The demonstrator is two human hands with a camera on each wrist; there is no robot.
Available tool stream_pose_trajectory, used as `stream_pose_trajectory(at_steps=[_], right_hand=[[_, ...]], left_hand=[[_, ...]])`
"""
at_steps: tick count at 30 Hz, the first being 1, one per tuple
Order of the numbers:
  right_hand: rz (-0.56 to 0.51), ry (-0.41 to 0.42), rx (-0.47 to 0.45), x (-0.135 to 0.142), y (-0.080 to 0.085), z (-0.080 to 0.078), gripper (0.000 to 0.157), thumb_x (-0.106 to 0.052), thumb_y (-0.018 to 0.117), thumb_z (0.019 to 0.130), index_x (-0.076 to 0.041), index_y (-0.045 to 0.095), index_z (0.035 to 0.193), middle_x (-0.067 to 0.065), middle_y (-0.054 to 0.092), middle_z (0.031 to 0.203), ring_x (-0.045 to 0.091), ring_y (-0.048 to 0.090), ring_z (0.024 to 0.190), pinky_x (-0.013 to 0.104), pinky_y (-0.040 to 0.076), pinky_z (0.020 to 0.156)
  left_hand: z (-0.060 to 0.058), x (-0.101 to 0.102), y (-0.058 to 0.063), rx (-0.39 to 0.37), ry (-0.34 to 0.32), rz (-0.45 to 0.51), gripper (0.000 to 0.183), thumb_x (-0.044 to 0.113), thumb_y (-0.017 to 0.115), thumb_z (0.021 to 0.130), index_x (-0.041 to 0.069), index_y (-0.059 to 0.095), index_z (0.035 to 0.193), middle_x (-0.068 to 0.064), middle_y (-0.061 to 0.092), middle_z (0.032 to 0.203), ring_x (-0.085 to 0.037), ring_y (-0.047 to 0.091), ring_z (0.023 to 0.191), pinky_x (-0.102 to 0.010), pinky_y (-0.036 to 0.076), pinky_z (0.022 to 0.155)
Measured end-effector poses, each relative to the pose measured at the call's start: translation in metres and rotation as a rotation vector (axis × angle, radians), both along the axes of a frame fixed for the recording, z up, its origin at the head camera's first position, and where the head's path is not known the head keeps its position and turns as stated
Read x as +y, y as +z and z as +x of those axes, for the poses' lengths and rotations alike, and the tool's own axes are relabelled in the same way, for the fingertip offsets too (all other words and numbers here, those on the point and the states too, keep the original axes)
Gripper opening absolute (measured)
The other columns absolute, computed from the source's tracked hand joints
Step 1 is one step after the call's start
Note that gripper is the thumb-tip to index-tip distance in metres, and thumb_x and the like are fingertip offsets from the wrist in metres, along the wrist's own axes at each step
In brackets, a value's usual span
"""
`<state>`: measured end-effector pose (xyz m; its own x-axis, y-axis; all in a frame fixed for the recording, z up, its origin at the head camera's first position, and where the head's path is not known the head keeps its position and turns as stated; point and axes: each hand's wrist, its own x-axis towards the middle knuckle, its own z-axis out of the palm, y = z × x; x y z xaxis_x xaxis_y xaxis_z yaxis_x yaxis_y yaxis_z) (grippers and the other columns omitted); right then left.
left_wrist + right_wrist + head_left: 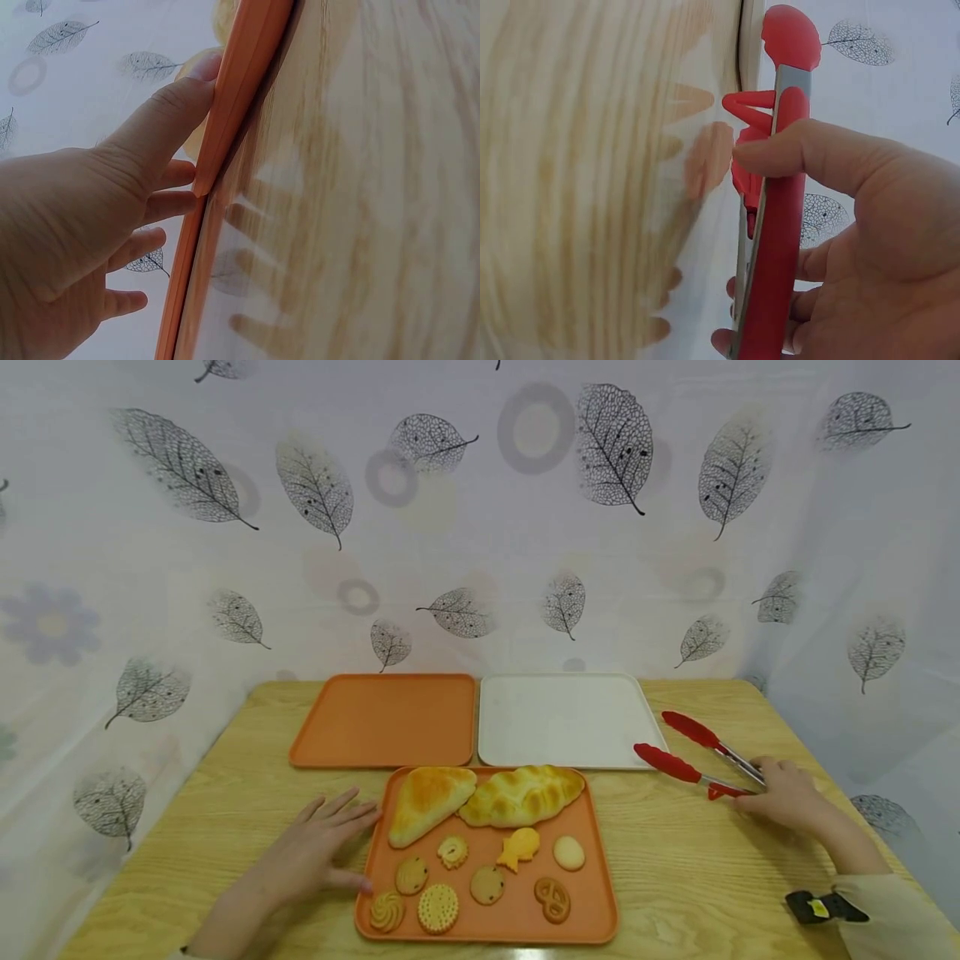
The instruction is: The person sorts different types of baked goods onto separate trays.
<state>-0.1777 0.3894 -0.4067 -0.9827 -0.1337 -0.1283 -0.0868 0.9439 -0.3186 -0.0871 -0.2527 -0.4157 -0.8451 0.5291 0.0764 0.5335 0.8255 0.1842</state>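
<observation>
Red-tipped tongs [672, 763] with metal arms are held in my right hand [791, 797], spread apart over the table's right side. In the right wrist view the thumb and fingers grip the red handle [776, 262] from both sides. My left hand [307, 856] lies at the left edge of the near orange tray [594, 893], fingers extended and thumb touching the rim. This tray holds a triangular bread [427, 802], a braided bread [522, 795], a fish-shaped cookie [519, 847], a pretzel [552, 900], a swirl cookie [387, 912] and several round cookies.
Behind the near tray stand a second orange tray [390, 720] on the left and a white tray [566, 720] on the right, side by side. They rest on a wood-grain table [660, 860]. A leaf-patterned curtain [480, 527] surrounds its back and sides.
</observation>
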Motion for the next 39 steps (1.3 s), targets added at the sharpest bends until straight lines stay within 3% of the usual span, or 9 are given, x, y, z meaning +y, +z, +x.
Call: stream_pose_trajectory(at_steps=[9,21,29,39], right_hand=[[-0.037,-0.101,0.074,-0.007,0.004,0.007,0.083,-0.024,0.071,0.076,0.017,0.027,0.134,0.044,0.031,0.12,0.058,0.028,0.103,0.063,0.03,0.074],[-0.048,-0.138,0.207,-0.013,0.015,0.005,0.084,-0.02,0.078,0.072,0.011,0.03,0.134,0.043,0.025,0.123,0.06,0.02,0.105,0.063,0.023,0.072],[-0.049,-0.035,0.258,-0.026,0.029,0.004,0.081,-0.017,0.081,0.069,0.008,0.036,0.131,0.044,0.029,0.126,0.064,0.021,0.113,0.07,0.024,0.073],[-0.062,0.122,0.27,-0.049,0.035,0.004,0.079,-0.017,0.086,0.061,0.005,0.045,0.125,0.034,0.043,0.114,0.05,0.037,0.099,0.053,0.033,0.065]], left_hand=[[0.002,0.001,0.001,-0.018,0.003,0.0,0.094,0.077,0.054,0.072,0.014,0.052,0.142,-0.007,0.053,0.145,-0.04,0.038,0.14,-0.067,0.026,0.11],[0.004,0.006,0.001,-0.013,0.019,-0.004,0.095,0.077,0.054,0.072,0.014,0.052,0.142,-0.007,0.054,0.145,-0.039,0.038,0.141,-0.067,0.027,0.11],[0.005,0.01,0.003,-0.03,0.032,-0.012,0.095,0.078,0.052,0.072,0.014,0.052,0.142,-0.007,0.053,0.145,-0.039,0.037,0.141,-0.067,0.026,0.111],[0.005,0.016,0.002,-0.019,0.054,-0.021,0.095,0.079,0.052,0.072,0.014,0.052,0.142,-0.007,0.054,0.145,-0.038,0.038,0.141,-0.066,0.026,0.112]])
